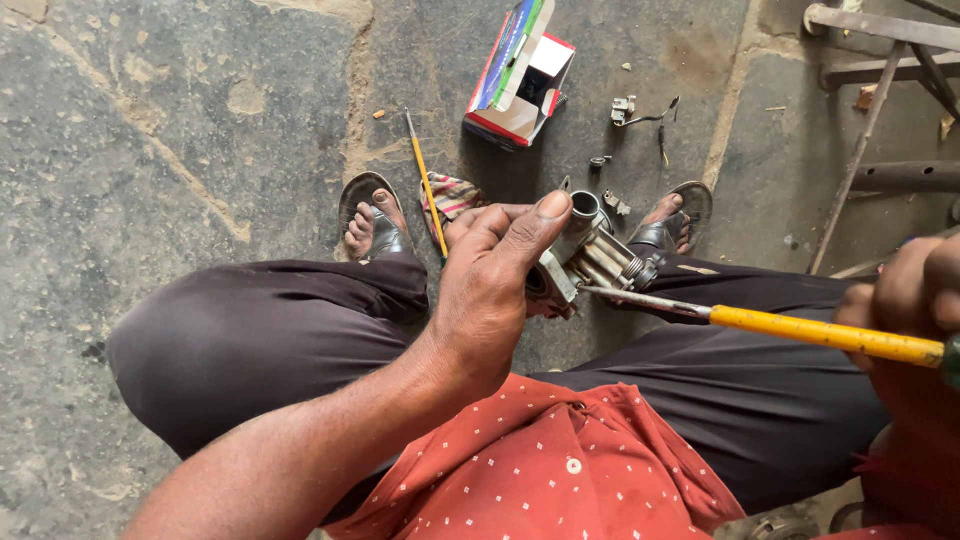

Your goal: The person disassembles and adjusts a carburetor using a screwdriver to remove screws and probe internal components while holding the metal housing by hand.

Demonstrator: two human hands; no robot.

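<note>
My left hand [487, 285] grips a small grey metal engine part [585, 258], like a carburettor, held above my knees. My right hand [915, 300] at the right edge is closed on the handle end of a long yellow screwdriver [820, 332]. Its steel shaft [645, 300] runs left and its tip touches the side of the metal part. My thumb lies over the top of the part, next to its round opening.
An open red, green and blue cardboard box [520, 75] lies on the stone floor ahead. Beside it lie a thin yellow tool [427, 185], a striped rag [455, 195] and small metal pieces [630, 110]. A metal frame [880, 60] stands at the upper right. My sandalled feet rest below the box.
</note>
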